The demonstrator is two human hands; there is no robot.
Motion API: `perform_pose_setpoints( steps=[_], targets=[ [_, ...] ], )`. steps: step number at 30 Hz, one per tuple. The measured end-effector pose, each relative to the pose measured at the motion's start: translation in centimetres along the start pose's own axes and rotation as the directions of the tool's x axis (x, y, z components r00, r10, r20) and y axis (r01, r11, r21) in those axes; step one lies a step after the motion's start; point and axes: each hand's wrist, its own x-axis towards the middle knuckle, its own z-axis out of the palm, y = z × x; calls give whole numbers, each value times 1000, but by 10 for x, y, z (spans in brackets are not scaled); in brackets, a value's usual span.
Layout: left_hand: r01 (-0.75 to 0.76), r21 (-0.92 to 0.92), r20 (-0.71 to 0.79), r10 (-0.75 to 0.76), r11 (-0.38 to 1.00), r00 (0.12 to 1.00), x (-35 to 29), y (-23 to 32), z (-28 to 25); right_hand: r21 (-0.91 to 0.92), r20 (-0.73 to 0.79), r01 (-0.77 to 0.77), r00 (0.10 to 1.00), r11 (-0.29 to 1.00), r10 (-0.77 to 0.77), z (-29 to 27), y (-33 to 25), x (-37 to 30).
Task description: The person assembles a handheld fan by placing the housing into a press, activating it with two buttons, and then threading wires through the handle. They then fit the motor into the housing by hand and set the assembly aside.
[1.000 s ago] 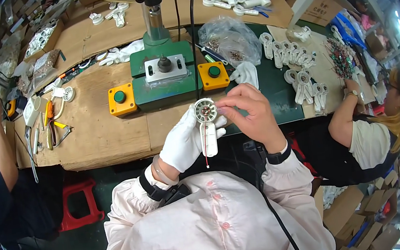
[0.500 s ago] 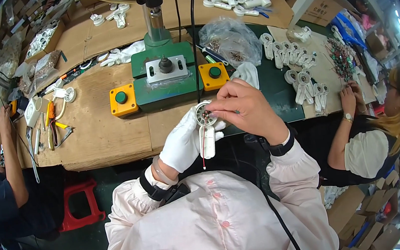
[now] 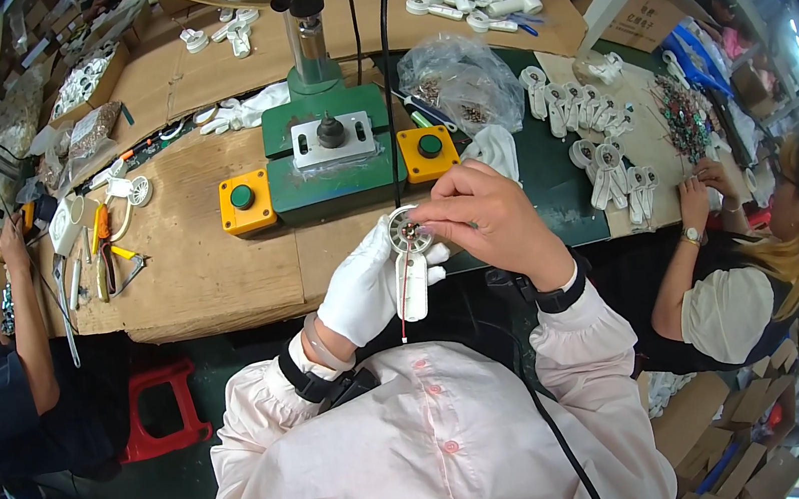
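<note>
My left hand, in a white glove, is closed around a white plastic fan housing with a round ring head and a flat handle. A thin red wire runs down the handle and hangs past its end, tipped by a small white plug. Inside the ring sits a small dark and copper-coloured metal part. My bare right hand pinches at this part with thumb and forefinger; the fingertips partly cover it. Both hands are held just in front of the bench edge.
Ahead stands a green press with yellow button boxes on both sides. A plastic bag of small metal parts lies behind it. Rows of white fan housings lie right, tools left. Co-workers' arms work on both sides.
The fan housing has shifted very slightly, and the red wire's end has swung a little to the left. My right fingers stay at the ring.
</note>
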Motion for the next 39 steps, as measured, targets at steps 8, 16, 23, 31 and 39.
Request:
perform_pose_setpoints(
  steps=[8, 16, 23, 31, 39],
  targets=[
    [-33, 10, 18, 33, 999, 999, -2, 2, 5, -14, 57, 24, 998, 1000, -23, -4, 0, 5],
    [-90, 304, -100, 125, 949, 987, -1, -1, 13, 5, 40, 16, 999, 1000, -16, -2, 0, 3],
    [-74, 425, -159, 155, 902, 975, 1, -5, 4, 6, 50, 5, 999, 1000, -5, 5, 3, 2],
    [3, 411, -201, 88, 911, 976, 1, 0, 6, -17, 53, -3, 999, 1000, 4, 11, 4, 3],
    [-21, 401, -213, 115, 916, 970, -1, 0, 8, -25, 58, 7, 998, 1000, -5, 13, 2, 6]
  ],
)
